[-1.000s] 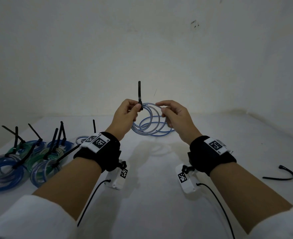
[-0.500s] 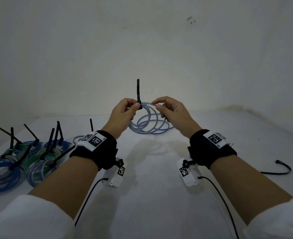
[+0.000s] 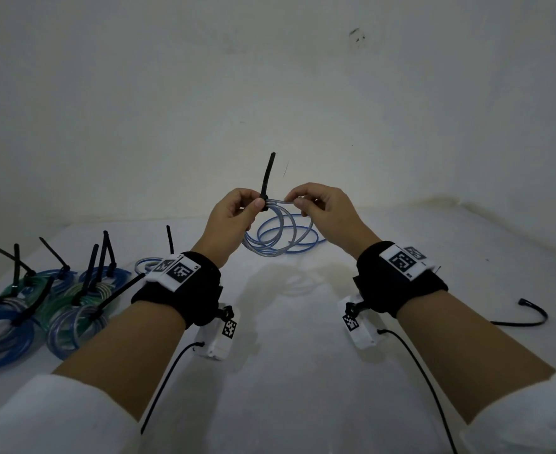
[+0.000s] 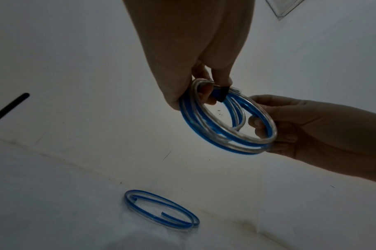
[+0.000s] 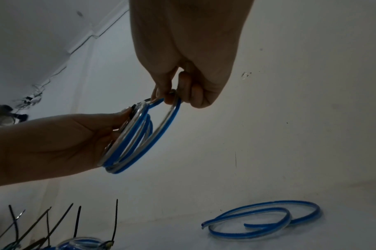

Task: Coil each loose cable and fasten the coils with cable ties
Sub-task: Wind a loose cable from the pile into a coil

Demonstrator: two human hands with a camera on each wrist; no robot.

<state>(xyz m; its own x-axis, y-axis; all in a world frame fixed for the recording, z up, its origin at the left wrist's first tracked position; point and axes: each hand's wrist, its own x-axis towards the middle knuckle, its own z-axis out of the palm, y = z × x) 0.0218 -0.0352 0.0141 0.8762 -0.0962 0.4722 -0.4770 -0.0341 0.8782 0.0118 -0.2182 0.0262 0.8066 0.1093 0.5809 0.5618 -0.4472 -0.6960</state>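
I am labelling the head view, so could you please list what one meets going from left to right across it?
Pile of tied coils → left hand → cable tie → coil → right hand → loose cable tie.

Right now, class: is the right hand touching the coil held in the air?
Touching. The right wrist view shows the right hand pinching the top of the coil between thumb and fingers.

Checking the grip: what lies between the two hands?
In the head view, only a short arc of the blue-and-clear cable coil spans from left hand to right hand; the black cable tie stands beside the left thumb.
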